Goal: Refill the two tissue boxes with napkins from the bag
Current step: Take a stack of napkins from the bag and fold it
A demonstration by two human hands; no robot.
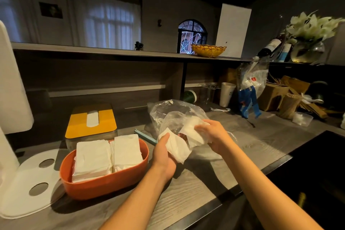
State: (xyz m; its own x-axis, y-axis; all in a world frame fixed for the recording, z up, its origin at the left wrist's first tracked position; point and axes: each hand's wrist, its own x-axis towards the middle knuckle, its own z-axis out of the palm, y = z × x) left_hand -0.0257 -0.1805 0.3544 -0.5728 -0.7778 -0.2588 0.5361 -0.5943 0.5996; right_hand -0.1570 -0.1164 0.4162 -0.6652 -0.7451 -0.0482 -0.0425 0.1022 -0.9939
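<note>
Both hands are closed on napkins at the bag (173, 115) mouth: left hand (164, 153) on one wad (177, 147), right hand (211, 134) on another (192, 129); left of the bag, the orange box (104, 183) is seen uncovered with two stacks; behind it, the yellow-lidded box (91, 121) is closed.

bench (196, 188): I see grey wood grain, matt.
bag (168, 112): thin clear plastic, crinkled and glossy.
napkins (93, 157): soft white paper, matt.
orange box (104, 185): smooth plastic with a slight sheen.
yellow lid (78, 127): smooth and matt.
</note>
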